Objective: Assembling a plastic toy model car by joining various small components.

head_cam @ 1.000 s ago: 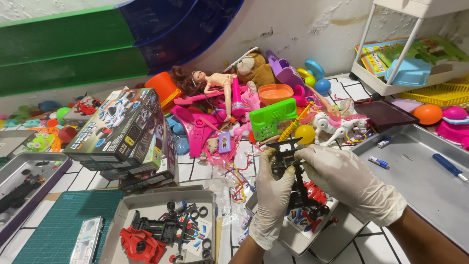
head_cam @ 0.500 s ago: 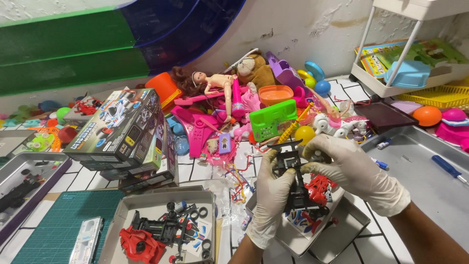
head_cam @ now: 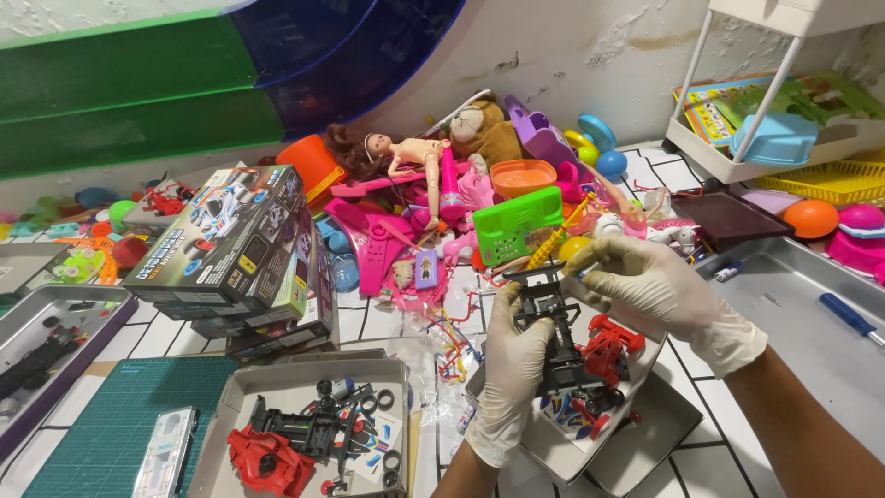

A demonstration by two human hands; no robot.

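Both hands in pale latex gloves are up over the middle of the white tiled tabletop [head_cam: 369, 318], working one piece. The left hand [head_cam: 516, 369] wraps its fingers around the lower body of the black plastic toy-car chassis [head_cam: 553, 337], gripping it upright from the left side. The right hand [head_cam: 650, 286] comes in from the right, fingers curled, thumb and forefinger pinched together at the chassis's top front end; whatever small part sits in that pinch is too tiny to make out.

Directly beneath the chassis lies a shallow grey cardboard tray [head_cam: 636, 443], with red plastic car parts [head_cam: 608, 346] just right of the chassis. Left of that, a second open grey box tray [head_cam: 277, 378] holds a black frame, small tyres and a red shell piece [head_cam: 267, 456]. Beside it on the left, a green cutting mat [head_cam: 111, 415] with a clear plastic packet [head_cam: 166, 452] lying at its edge.

Further back on the left, a stack of dark rectangular model-kit boxes [head_cam: 240, 249], printed with racing-car pictures and coloured label patches on their sides, sits tilted. Behind the hands, a bright green rectangular toy [head_cam: 516, 226] and a doll [head_cam: 406, 152] on a heap of pink toys. Far right, a metal tray [head_cam: 802, 314] with a blue-handled tool [head_cam: 848, 318].
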